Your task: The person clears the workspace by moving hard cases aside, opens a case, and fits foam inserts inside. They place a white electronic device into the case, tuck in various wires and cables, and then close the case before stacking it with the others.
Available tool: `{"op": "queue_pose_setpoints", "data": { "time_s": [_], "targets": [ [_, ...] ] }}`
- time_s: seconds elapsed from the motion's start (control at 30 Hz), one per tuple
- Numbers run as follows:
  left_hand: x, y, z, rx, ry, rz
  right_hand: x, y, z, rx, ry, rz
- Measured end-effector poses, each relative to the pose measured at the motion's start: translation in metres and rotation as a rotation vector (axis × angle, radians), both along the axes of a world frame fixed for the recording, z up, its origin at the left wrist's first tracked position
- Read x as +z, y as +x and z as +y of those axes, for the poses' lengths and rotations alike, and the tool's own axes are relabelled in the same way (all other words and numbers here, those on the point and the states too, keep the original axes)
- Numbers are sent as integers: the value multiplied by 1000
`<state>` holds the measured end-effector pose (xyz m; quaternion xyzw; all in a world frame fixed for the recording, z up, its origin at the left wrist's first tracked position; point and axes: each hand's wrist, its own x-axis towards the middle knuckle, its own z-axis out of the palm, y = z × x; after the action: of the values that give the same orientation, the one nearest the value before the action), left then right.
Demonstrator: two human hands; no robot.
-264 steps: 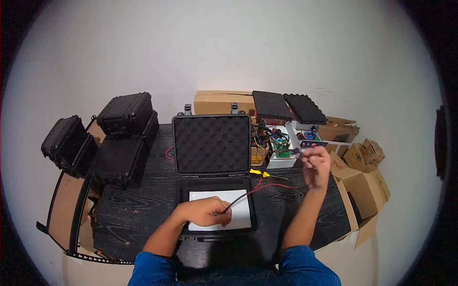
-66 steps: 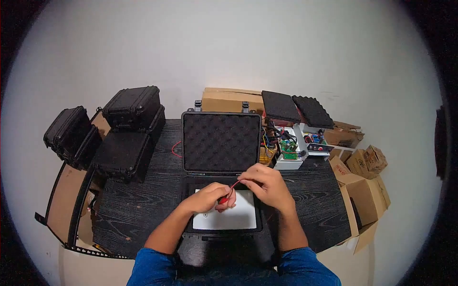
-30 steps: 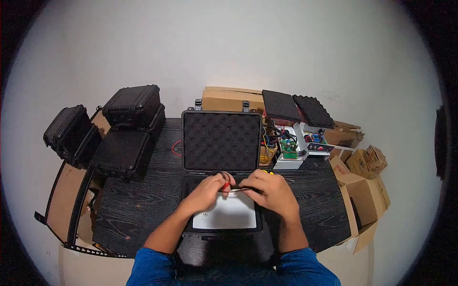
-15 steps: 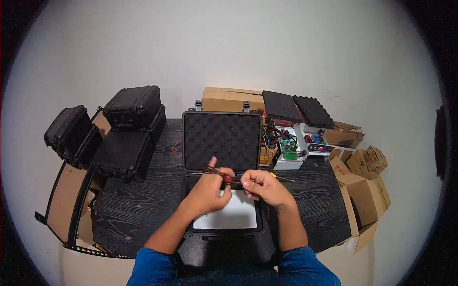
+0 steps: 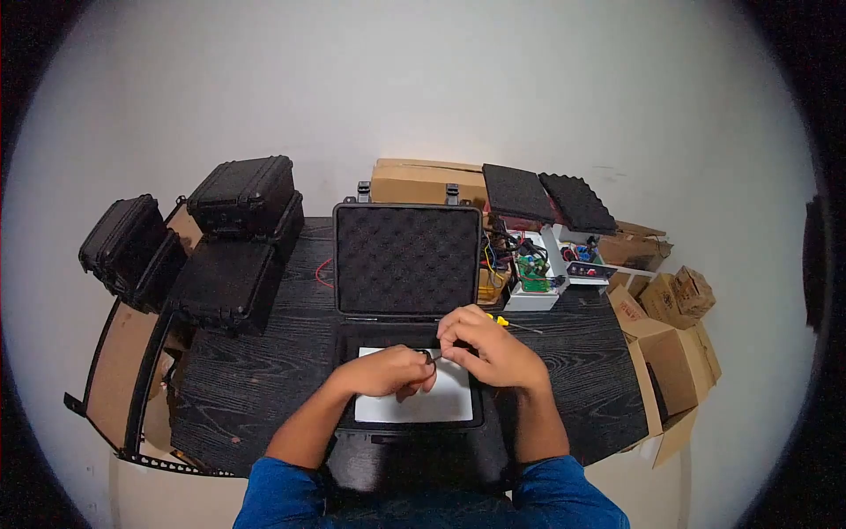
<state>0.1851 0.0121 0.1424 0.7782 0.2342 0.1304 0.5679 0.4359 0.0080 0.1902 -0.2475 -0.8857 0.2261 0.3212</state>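
Observation:
My left hand (image 5: 388, 370) is closed over the white panel, its fingers curled round a bundled cable. A short dark stretch of the cable (image 5: 435, 357) runs across to my right hand (image 5: 490, 349), which pinches it between thumb and fingers. Most of the bundle is hidden by my left hand. Below both hands lies the white panel (image 5: 449, 401), set inside an open black hard case (image 5: 345, 407). The case's raised lid (image 5: 408, 260) is lined with black egg-crate foam.
Black hard cases (image 5: 225, 278) are stacked at the left. Right of the lid stand white housings with circuit boards (image 5: 534, 275), with a yellow-handled screwdriver (image 5: 500, 321) in front. Foam sheets (image 5: 520, 191) lie behind. Cardboard boxes (image 5: 674, 375) flank the table's right edge.
My left hand has turned over and dropped lower, and its fingers now cover the red and black cable loops. My right hand has stayed close by, still pinching the cable.

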Motion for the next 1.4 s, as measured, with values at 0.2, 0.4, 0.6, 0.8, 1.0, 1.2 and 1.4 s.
{"op": "queue_pose_setpoints", "data": {
  "time_s": [0.2,0.4,0.6,0.8,1.0,1.2,1.4],
  "targets": [
    [1,-1,-5,-94,-88,-58,-13,3,13,149,-150,-10],
    [-3,-5,-9,-117,-337,-470,-21,-10,18,169,-291,91],
    [-3,-5,-6,-58,-416,-686,-23,-23,6,70,-630,411],
    [0,0,-5,144,-411,-923,-32,-30,16,-92,-359,332],
    [3,1,4,296,-510,-1178,-23,-32,14,-268,145,180],
    [0,-1,7,148,-623,-1368,-31,-33,18,-415,527,140],
    [3,6,0,331,-421,-1374,-32,-32,15,-314,-159,198]
  ]
}}
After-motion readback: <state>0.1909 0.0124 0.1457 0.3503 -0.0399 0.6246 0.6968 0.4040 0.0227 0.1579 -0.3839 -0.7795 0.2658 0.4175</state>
